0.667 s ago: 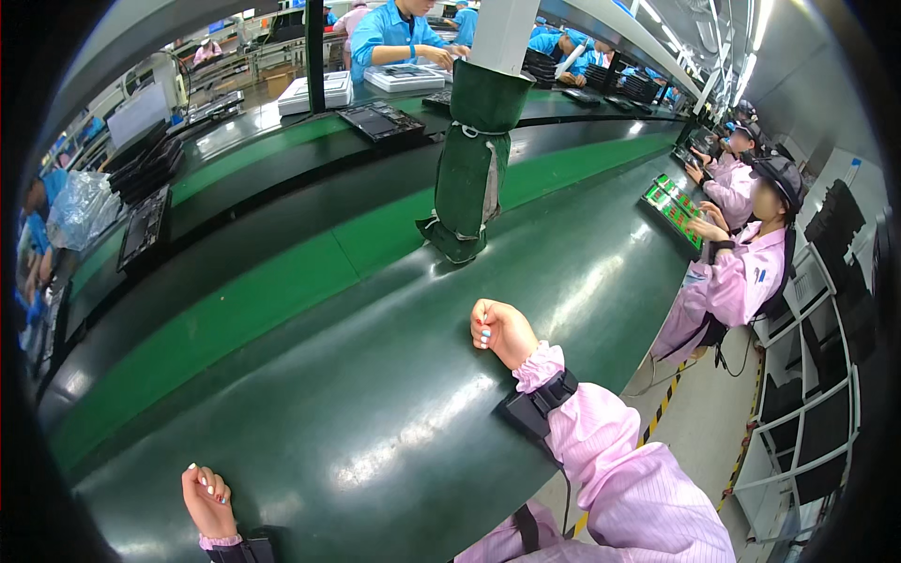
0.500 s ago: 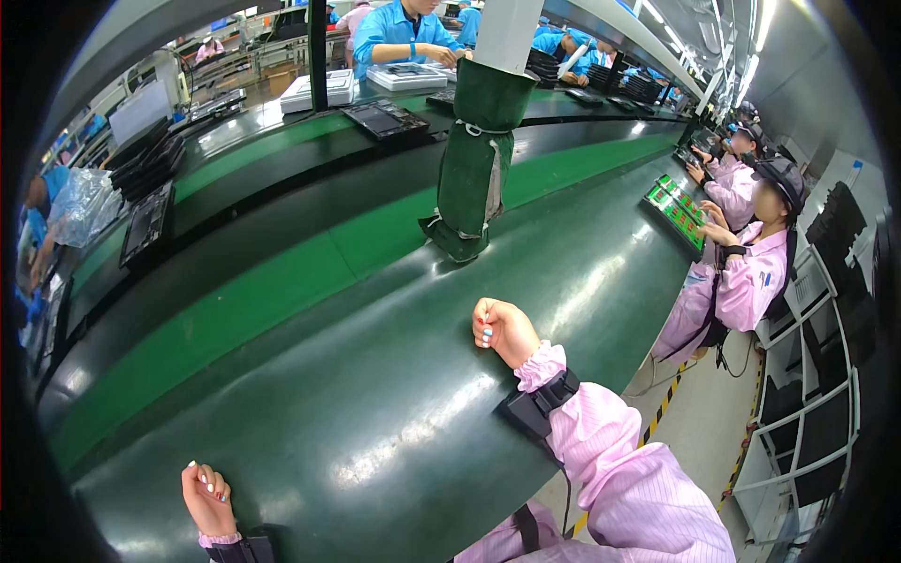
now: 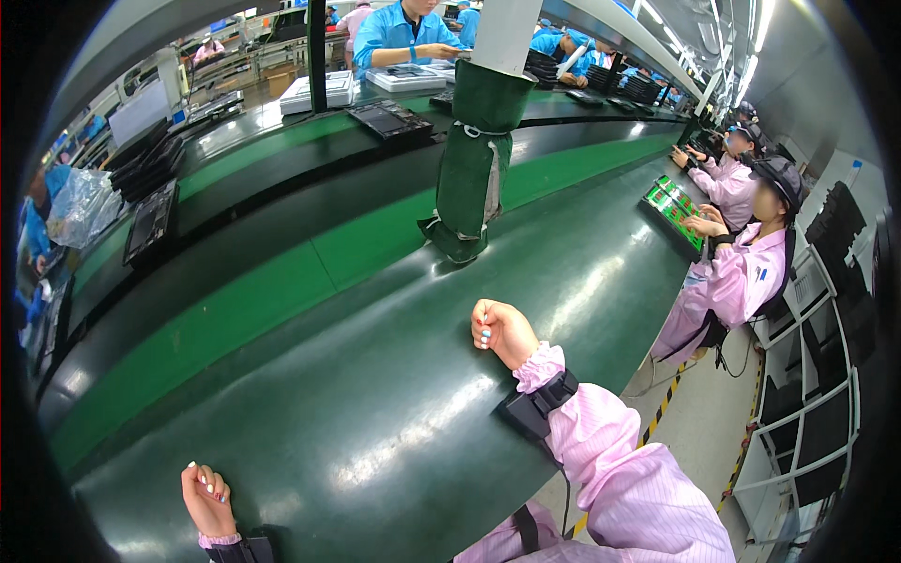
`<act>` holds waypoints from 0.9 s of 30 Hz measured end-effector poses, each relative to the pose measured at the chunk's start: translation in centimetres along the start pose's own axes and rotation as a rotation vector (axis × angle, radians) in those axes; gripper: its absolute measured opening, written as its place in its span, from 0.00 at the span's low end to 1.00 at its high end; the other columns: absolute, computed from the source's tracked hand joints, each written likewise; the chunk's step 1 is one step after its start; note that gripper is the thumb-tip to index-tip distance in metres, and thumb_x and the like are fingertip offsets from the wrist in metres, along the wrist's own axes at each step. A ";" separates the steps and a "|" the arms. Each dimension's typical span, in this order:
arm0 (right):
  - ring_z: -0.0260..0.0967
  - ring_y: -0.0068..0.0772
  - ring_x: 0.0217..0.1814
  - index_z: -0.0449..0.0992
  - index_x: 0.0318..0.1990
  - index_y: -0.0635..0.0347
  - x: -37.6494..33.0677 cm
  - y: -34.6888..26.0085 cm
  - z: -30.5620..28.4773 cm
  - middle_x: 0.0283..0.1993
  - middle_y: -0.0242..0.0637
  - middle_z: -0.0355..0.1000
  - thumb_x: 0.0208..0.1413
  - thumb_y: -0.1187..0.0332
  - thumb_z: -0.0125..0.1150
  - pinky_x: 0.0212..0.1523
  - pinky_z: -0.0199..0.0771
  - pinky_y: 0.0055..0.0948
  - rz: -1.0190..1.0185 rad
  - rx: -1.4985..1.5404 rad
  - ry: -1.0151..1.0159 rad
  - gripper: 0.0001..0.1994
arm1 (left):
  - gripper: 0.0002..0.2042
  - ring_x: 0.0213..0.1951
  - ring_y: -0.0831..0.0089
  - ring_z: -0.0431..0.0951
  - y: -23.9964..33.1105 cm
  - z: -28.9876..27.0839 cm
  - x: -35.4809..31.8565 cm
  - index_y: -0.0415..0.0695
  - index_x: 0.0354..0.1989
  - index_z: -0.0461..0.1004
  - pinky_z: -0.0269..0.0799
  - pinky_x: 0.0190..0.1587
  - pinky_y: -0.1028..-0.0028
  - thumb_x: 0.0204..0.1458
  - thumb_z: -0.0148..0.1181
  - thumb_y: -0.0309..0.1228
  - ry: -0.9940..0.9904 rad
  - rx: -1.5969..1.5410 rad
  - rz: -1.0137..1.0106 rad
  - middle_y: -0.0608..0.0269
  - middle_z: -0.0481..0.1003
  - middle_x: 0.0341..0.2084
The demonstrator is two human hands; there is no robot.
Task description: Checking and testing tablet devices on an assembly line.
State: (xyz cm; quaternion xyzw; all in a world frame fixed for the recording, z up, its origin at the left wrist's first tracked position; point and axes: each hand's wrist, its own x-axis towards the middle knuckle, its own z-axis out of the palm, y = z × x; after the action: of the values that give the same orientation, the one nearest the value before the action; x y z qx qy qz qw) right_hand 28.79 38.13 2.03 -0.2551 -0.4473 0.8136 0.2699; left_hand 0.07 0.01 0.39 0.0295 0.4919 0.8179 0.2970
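Table [image 3: 282,403] lies under left hand [image 3: 208,499] and right hand [image 3: 505,332], both curled closed (nothing visible inside); good resting needs no tight squeezing.

1. Left hand [image 3: 208,502] at the near left of the bench [image 3: 385,394]; right hand [image 3: 507,335] nearer its middle.
2. Beyond, a belt [image 3: 235,314]; a post [image 3: 472,174] stands between it and the right hand.
3. Right: tray [image 3: 669,223] on the bench, person [image 3: 746,277] beside it, rack [image 3: 852,375] farther right.

People [image 3: 746,281] in pink and blue uniforms [image 3: 383,39] are working along a factory's long green worktop [image 3: 357,385], under strip lights [image 3: 763,23].
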 end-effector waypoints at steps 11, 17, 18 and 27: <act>0.45 0.20 0.15 0.58 0.18 0.57 0.4 0.7 -0.6 0.14 0.27 0.49 0.41 0.71 0.42 0.17 0.48 0.21 -0.040 0.044 -0.012 0.04 | 0.13 0.12 0.81 0.52 0.3 0.2 -0.3 0.48 0.15 0.56 0.47 0.15 0.79 0.51 0.43 0.34 -0.054 -0.010 -0.032 0.71 0.55 0.10; 0.47 0.22 0.16 0.58 0.20 0.58 0.4 0.4 -0.5 0.14 0.28 0.51 0.40 0.70 0.40 0.19 0.50 0.23 -0.031 0.006 -0.036 0.03 | 0.12 0.13 0.80 0.53 0.3 0.6 -0.4 0.47 0.16 0.56 0.47 0.16 0.79 0.49 0.44 0.32 -0.037 -0.015 -0.036 0.70 0.55 0.10; 0.47 0.22 0.16 0.58 0.20 0.58 0.4 0.4 -0.4 0.14 0.29 0.51 0.40 0.71 0.40 0.19 0.51 0.23 -0.027 -0.018 0.016 0.03 | 0.13 0.13 0.80 0.53 0.3 0.6 -0.4 0.47 0.15 0.56 0.48 0.16 0.79 0.51 0.42 0.33 -0.024 0.017 -0.029 0.71 0.54 0.09; 0.48 0.23 0.16 0.58 0.20 0.58 0.0 0.4 -0.1 0.14 0.29 0.51 0.40 0.71 0.39 0.19 0.50 0.23 -0.027 -0.008 0.001 0.03 | 0.11 0.13 0.80 0.53 0.4 0.6 -0.5 0.46 0.16 0.55 0.47 0.16 0.79 0.49 0.44 0.32 -0.035 0.001 -0.020 0.69 0.56 0.10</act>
State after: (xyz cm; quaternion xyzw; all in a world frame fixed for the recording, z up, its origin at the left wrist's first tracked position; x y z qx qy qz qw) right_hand 28.76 38.04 1.66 -0.2503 -0.4538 0.8081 0.2801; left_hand 0.50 0.11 1.19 0.0390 0.4871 0.8142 0.3135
